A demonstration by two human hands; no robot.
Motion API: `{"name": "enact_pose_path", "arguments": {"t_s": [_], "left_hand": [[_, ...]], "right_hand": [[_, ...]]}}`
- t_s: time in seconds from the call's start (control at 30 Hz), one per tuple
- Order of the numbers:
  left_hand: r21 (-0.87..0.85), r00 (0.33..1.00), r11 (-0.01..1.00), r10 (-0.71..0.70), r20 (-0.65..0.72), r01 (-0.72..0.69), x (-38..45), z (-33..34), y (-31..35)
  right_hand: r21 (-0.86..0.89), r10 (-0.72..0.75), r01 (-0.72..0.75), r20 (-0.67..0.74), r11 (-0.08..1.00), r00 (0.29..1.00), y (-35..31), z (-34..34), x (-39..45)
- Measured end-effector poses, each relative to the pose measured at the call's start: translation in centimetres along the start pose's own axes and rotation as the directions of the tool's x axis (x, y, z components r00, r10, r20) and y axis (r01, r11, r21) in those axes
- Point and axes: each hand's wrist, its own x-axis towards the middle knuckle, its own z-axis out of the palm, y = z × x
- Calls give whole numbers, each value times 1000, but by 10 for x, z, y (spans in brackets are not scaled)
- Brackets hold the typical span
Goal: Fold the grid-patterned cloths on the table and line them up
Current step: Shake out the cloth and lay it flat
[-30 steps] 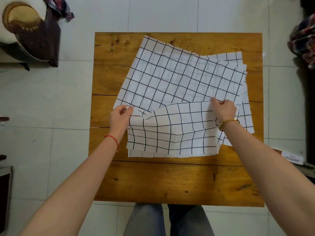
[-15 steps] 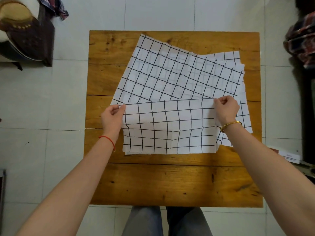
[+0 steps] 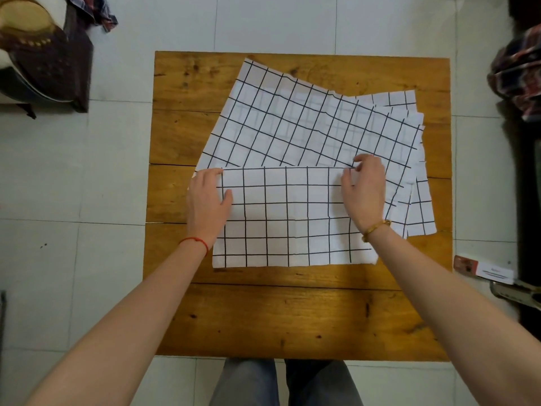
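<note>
A white cloth with a black grid, folded, lies flat across the middle of the wooden table, its near edge toward me. Its far part overlaps a skewed stack of unfolded grid cloths spread over the table's far half. My left hand rests palm down at the folded cloth's left edge, with the thumb on the fabric. At the far right corner of the folded cloth, my right hand has its fingertips curled and pinching that corner.
The table stands on a tiled floor. A dark stool with a hat-like object is at the upper left. A plaid bundle sits at the right edge, and a small box lies on the floor right of the table. My knees are under the near edge.
The near half of the top cloth was folded and pulled taut, and now lies flat. My left hand went from pinching the corner to lying flat; both hands lowered onto the cloth.
</note>
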Motion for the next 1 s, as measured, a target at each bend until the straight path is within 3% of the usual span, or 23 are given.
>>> {"name": "enact_pose_path", "arguments": {"t_s": [0.07,0.17,0.3,0.43,0.67,0.87,1.0], "left_hand": [[136,992,984,106,73,-116,-1,5,-2],[319,973,931,120,196,-179,-2,12,-4],[438,957,886,23,289,-154,-2,17,-8],[474,942,869,-26,333,-144,-1,17,-12],[475,938,868,-28,345,-148,4,16,-20],[486,931,858,-27,365,-166,4,16,-21],[478,927,862,-28,374,-167,4,15,-21]], "right_hand": [[-80,-211,219,97,973,973,-23,13,-4],[-93,-400,446,310,890,863,-54,37,-13],[-170,-458,635,558,754,692,-93,69,-30],[-220,-409,687,665,693,625,-114,95,-40],[-288,-384,703,675,650,631,-111,100,-37],[-398,-290,607,616,687,732,-65,69,-29],[-497,-152,445,523,745,838,-20,38,-22]]}}
